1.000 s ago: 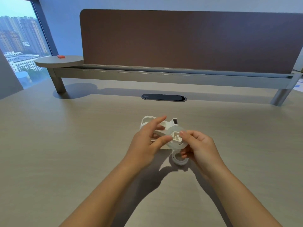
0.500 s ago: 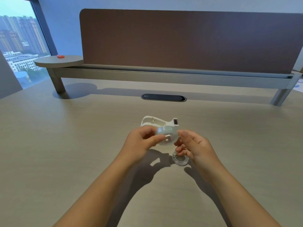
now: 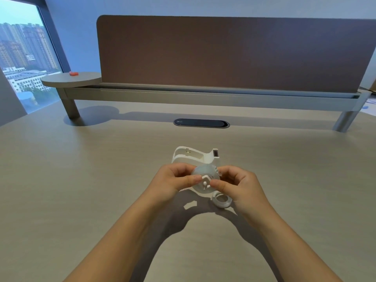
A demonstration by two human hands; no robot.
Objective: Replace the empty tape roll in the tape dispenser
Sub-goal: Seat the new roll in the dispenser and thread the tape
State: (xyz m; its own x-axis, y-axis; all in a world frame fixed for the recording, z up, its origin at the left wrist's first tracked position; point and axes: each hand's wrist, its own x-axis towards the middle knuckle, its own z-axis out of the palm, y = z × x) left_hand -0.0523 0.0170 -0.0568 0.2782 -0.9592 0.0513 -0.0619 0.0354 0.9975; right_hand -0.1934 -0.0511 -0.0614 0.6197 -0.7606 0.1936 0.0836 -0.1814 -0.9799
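Soft daylight comes in from the tall glass window [image 3: 24, 64] on the left. The pale wooden desk [image 3: 81, 180] shows dark arm shadows. Straight lines bend near the edges. Everything looks slightly blurry.

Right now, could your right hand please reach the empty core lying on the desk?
Probably yes. The core lies on the desk just under the right hand, with nothing between them. But that hand and the left hand both hold the new roll, so it must let go first.
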